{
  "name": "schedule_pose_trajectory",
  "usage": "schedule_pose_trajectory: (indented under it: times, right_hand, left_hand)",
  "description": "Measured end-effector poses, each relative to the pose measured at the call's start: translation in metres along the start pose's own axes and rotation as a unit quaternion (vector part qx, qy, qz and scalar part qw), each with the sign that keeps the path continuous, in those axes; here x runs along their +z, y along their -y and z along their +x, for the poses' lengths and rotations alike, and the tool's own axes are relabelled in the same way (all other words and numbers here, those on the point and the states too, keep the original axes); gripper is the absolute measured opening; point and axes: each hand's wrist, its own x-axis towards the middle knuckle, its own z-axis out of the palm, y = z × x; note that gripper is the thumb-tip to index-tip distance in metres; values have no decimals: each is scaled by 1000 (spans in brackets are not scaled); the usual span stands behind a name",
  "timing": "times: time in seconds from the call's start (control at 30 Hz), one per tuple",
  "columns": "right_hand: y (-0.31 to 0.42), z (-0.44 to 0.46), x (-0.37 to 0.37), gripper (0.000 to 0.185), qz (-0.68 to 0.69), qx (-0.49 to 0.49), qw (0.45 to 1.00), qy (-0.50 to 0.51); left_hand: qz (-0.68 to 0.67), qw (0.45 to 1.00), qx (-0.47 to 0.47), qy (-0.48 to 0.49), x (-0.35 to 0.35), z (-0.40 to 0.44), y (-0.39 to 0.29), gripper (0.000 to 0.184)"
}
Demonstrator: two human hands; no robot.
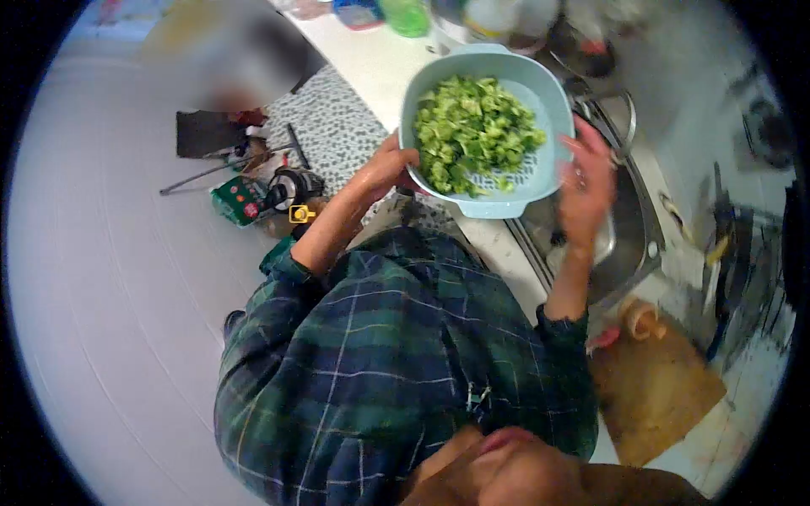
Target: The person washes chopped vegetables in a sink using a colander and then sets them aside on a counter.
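A light blue square colander [494, 209] with rounded corners holds chopped green vegetables [472, 135], heaped toward its left side. Slots show in its bottom at the lower right. My left hand [388, 169] grips the left rim, fingers wrapped beneath it. On the right side, my right hand [588, 173] touches the rim, its fingers bent and slightly blurred. The colander is raised above the counter edge and the sink.
A metal sink [629, 219] with a faucet [626, 126] lies right of the colander. Bottles, one green [407, 15], stand on the white counter [359, 55]. A wooden board [654, 392] is at lower right. Floor items include a green bag [236, 201] and a rod.
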Motion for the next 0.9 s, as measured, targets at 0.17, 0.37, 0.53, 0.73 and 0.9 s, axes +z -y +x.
schedule_pose_trajectory:
  times: [0.17, 0.37, 0.53, 0.73, 0.9]
  right_hand:
    - [-70, -58, -67, 22, 66, 297, 934, -189]
    - [-155, -163, -46, 21, 203, 452, 824, -276]
    - [-152, -177, 17, 18, 192, 503, 790, -293]
    - [-79, -104, 112, 17, 159, 482, 829, -236]
    - [-31, -64, 187, 17, 76, 526, 802, -272]
  left_hand:
    - [-49, 997, 44, -39, -34, -26, -8, 52]
    - [-96, 979, 82, -160, -208, 32, -119, 47]
    - [-82, 957, 210, -181, -291, 121, -200, 47]
    - [-300, 925, 210, -98, -430, 299, -293, 43]
    - [-365, 905, 202, -90, -494, 423, -314, 41]
